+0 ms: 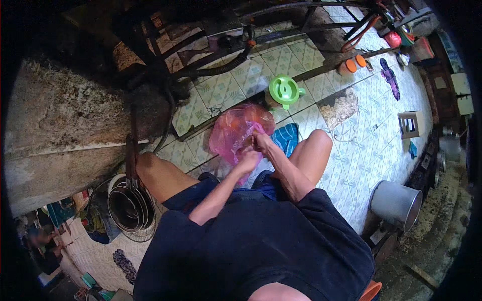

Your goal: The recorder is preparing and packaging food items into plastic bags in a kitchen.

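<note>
A pink translucent plastic bag [228,137] sits on the tiled floor between my spread legs, with orange-coloured contents showing dimly through it. My left hand [247,160] grips the gathered plastic on the near side of the bag. Just beyond it, my right hand [260,141] holds a bunched part of the same bag, and a tuft of plastic sticks up past the fingers. What the bag holds cannot be made out. A blue striped cloth [286,138] lies right of the bag, beside my right knee.
A jug with a green lid [284,90] stands just past the bag. Two orange-lidded jars [348,67] are farther right. Long-handled strainers [130,207] hang by my left knee. A large metal pot [395,205] lies at right. A person [43,244] is at far left.
</note>
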Demonstrator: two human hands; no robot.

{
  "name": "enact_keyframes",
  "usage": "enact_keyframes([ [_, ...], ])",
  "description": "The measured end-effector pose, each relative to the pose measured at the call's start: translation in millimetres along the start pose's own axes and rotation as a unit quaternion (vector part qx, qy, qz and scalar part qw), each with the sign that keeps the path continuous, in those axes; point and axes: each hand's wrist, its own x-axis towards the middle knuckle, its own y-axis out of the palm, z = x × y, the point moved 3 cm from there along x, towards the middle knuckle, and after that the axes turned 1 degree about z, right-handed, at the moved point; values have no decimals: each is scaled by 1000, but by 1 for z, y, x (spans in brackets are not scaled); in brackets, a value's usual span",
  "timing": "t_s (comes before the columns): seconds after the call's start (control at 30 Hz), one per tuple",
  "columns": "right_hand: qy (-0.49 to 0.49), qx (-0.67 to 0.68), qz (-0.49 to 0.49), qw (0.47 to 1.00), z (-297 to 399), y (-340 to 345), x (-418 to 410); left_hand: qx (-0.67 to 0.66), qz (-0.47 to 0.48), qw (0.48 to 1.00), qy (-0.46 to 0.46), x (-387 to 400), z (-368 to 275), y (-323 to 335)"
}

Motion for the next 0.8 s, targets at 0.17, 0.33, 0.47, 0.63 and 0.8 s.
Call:
enact_keyframes([
  [0.17, -49, -270, 31, 961, 5, -15, -15, 66, -30, 993, -89, 9, 20, -33],
  [0.33, 6, -415, 147, 898, 0, -17, -11, -354, 101, 808, -460, 20, 36, -13],
  [0.47, -287, -765, 179, 548, -12, -73, 27, -469, 152, 726, -479, 40, 17, 27],
  [0.63, -282, -825, 61, 485, 18, 0, -33, -589, 74, 640, -488, 41, 22, 23],
  [0.8, -227, -880, 13, 418, 35, 10, -47, -649, 94, 617, -435, 66, 42, 37],
])
